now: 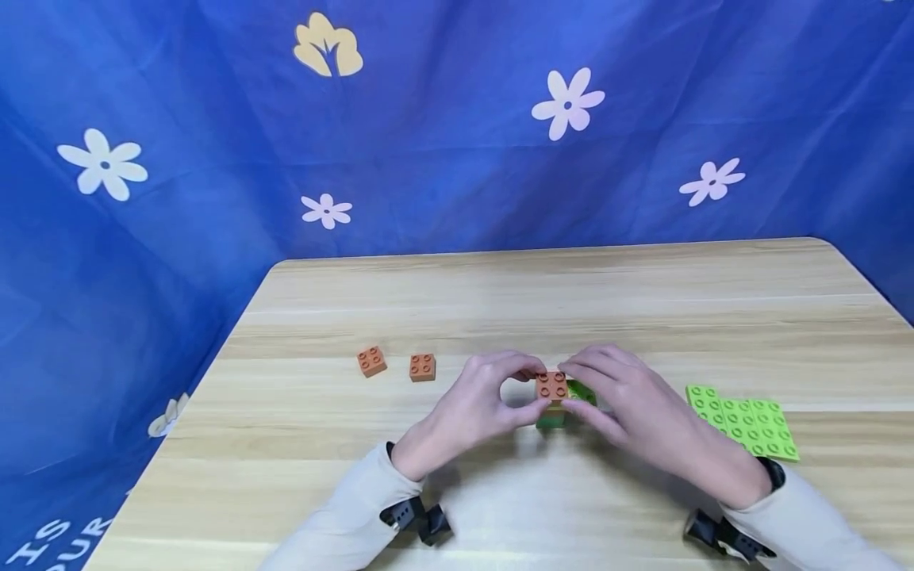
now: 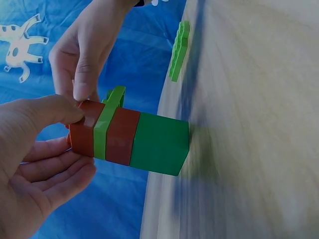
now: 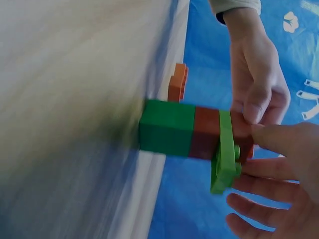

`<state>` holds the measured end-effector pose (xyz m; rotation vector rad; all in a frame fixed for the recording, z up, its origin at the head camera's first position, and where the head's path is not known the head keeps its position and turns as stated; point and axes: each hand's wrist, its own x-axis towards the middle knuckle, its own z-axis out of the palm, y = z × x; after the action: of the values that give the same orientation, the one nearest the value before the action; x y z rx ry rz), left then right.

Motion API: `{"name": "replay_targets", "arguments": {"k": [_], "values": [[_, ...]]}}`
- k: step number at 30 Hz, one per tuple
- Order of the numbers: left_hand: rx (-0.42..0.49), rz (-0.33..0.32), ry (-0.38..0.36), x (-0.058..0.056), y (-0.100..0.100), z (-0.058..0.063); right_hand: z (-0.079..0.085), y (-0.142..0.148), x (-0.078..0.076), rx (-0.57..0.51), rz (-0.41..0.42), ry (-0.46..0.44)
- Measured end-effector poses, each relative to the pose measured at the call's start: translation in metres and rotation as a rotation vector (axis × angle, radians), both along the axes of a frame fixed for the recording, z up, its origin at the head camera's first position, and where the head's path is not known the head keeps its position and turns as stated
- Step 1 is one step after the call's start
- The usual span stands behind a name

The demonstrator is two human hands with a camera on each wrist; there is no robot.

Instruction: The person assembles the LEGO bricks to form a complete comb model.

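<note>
A small toy-brick tower stands on the table, with an orange brick [image 1: 551, 385] on top. Below that come a light green plate [image 3: 227, 144] jutting out to the right, a second orange brick [image 2: 123, 135] and a tall dark green block [image 2: 159, 143] at the base. My left hand [image 1: 485, 396] pinches the top brick from the left between thumb and fingers. From the other side, my right hand [image 1: 631, 396] holds the same brick with thumb and index finger, its other fingers spread loosely in the right wrist view.
Two loose orange bricks, one tilted [image 1: 372, 362] and one straighter [image 1: 423, 367], lie left of the hands. A flat light green studded piece [image 1: 746, 424] lies by the right forearm. Behind the wooden table [image 1: 500, 301] hangs a blue flowered cloth [image 1: 443, 119].
</note>
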<state>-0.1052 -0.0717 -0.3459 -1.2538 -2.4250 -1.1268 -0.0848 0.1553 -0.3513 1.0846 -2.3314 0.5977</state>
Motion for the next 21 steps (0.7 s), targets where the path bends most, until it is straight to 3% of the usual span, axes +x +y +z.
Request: {"name": "replay_targets", "arguments": {"k": [6,12,21], "values": [[0.014,-0.01,-0.015,-0.001,-0.001,-0.002,-0.001,0.029,0.002,0.018,-0.141,-0.036],[0.023,-0.02,-0.021,-0.001,-0.002,-0.004,-0.01,0.056,0.004,0.051,-0.257,-0.01],[0.007,0.01,-0.03,0.001,-0.005,-0.004,-0.02,0.076,0.009,0.149,-0.457,-0.009]]}}
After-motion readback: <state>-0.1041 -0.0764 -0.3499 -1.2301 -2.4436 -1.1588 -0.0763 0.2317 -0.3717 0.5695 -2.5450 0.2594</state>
